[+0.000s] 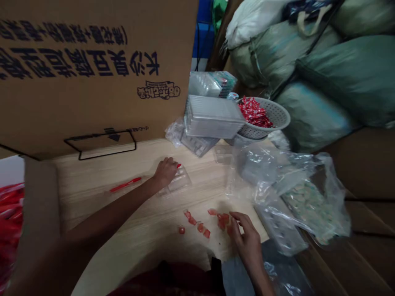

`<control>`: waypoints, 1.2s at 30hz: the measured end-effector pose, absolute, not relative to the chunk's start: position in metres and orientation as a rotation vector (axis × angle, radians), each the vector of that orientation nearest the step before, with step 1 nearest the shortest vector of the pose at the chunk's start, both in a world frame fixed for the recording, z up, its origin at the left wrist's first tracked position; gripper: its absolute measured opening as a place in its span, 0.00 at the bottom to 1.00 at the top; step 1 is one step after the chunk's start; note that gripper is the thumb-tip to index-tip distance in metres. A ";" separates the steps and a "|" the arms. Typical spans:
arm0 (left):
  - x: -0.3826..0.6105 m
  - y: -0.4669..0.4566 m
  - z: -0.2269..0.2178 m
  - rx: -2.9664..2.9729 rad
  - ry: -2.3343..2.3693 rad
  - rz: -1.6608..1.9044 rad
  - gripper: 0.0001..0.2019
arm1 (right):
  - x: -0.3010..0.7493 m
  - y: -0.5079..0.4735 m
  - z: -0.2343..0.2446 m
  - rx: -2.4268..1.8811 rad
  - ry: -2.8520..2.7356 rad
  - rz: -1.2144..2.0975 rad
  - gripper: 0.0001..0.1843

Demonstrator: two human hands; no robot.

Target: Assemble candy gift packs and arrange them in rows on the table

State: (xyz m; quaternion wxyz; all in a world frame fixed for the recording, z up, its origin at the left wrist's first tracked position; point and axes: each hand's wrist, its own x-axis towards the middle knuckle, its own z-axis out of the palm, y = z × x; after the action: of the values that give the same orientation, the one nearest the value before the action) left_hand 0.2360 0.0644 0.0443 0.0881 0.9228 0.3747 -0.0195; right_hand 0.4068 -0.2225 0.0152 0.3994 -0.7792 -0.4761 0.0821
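Sachets [197,225] are strewn on the table [92,176] at ten o'clock from the nearer right hand [247,240], fingers loosely spread, tips touching them. The tray [182,183], at twelve, is clasped by the left hand [165,172].

Single head-worn camera: looks forward and down onto pale wooden tabletop [92,172], close range; large brown cardboard box [77,107] fills upper-left frame.
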 end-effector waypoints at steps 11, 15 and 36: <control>0.225 0.052 0.022 2.796 1.010 -0.029 0.27 | 0.399 -0.194 0.002 -1.933 -1.748 0.159 0.13; 0.211 0.022 0.031 2.852 0.898 0.097 0.27 | 0.393 -0.181 0.003 -1.895 -1.810 0.138 0.12; 0.106 -0.037 -0.007 2.804 1.449 0.231 0.26 | 0.368 -0.150 0.028 -1.497 -1.843 -0.121 0.13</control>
State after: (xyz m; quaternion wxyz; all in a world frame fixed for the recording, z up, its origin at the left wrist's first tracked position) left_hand 0.1064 -0.0374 -0.0071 -0.0114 0.8860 0.4577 0.0728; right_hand 0.3680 -0.1499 0.0279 0.3727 -0.5843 -0.7194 -0.0472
